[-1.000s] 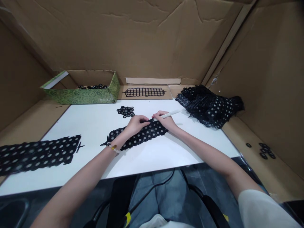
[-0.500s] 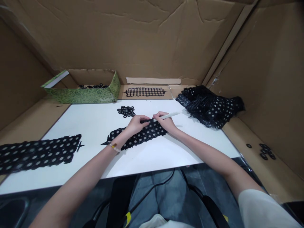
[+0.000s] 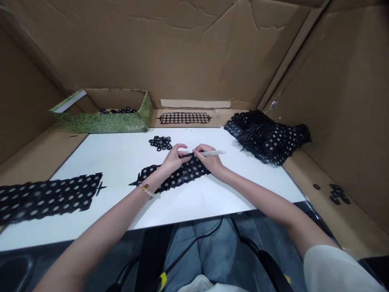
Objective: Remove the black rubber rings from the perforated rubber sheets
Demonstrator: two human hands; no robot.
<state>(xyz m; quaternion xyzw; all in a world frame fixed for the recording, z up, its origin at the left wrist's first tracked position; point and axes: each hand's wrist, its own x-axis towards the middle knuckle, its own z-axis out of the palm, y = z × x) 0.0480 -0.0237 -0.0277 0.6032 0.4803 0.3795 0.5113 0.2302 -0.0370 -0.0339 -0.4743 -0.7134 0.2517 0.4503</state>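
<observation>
My left hand (image 3: 172, 159) lies on a black perforated strip (image 3: 182, 175), with its fingers spread across the strip's upper edge. A beaded bracelet (image 3: 144, 190) circles that wrist. My right hand (image 3: 210, 159) rests on the strip's right part, a short way from my left hand. It grips a white pen-like tool (image 3: 213, 153), whose far end points right, away from the strip. Another black perforated sheet (image 3: 48, 196) lies on the table's left side, running out of view. A small pile of black rings (image 3: 160, 142) sits beyond my left hand.
The white table (image 3: 100, 162) has cardboard walls behind and beside it. A green box (image 3: 103, 123) holds black rings at back left. A black perforated strip (image 3: 184, 118) lies on cardboard at the back. A crumpled black heap (image 3: 267, 138) lies back right; loose rings (image 3: 336, 194) lie on the right ledge.
The white tool has swung down to lie flatter, its far end lower and pointing more to the right. The fingers of my left hand have spread wider over the strip.
</observation>
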